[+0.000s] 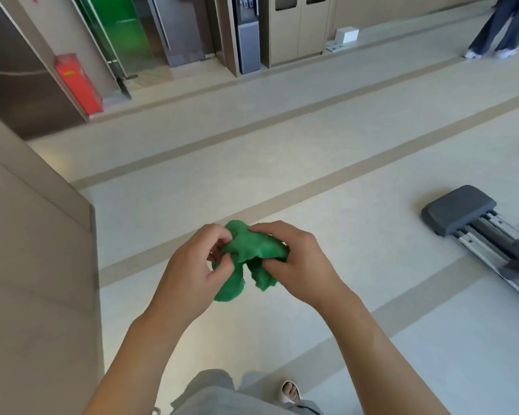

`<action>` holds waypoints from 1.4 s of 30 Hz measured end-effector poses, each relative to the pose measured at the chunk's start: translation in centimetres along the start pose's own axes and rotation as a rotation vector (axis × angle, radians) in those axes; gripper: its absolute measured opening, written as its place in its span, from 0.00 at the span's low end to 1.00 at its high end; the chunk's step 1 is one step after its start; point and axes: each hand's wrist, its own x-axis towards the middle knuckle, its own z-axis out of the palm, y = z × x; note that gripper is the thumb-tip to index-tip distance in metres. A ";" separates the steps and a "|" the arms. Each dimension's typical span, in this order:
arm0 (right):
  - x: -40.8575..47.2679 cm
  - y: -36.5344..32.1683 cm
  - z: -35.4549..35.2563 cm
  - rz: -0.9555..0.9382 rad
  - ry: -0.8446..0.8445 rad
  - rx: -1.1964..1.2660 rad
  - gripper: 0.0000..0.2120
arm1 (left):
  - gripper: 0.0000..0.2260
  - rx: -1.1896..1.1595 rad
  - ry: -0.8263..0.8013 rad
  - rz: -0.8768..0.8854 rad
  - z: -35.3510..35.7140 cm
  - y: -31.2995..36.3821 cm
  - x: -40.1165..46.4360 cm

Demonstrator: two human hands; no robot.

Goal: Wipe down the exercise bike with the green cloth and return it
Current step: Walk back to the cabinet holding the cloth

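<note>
The green cloth (253,259) hangs bunched in mid-air over the floor (282,163), pinched between both hands: left hand (192,274) at its 9 o'clock edge, right hand (294,265) at 3 o'clock, each grip pressed on fabric. It looks light, soft and floppy; hold it by a gathered wad. Grey equipment (462,214) lies at 3 o'clock.

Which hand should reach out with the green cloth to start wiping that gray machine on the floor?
Probably the right hand. The gray machine lies off to the person's right, so that hand is nearer. Both hands hold the green cloth now; the left hand would have to cross over.
</note>
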 end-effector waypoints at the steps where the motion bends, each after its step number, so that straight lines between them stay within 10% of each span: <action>1: 0.7 0.3 -0.5 -0.009 0.013 -0.015 0.26 | 0.09 0.030 0.004 -0.003 -0.3 -0.4 0.7; 42: 45.1 1.9 0.8 0.131 0.309 -0.231 0.15 | 0.10 -0.105 0.005 -0.013 -11.9 -24.1 40.7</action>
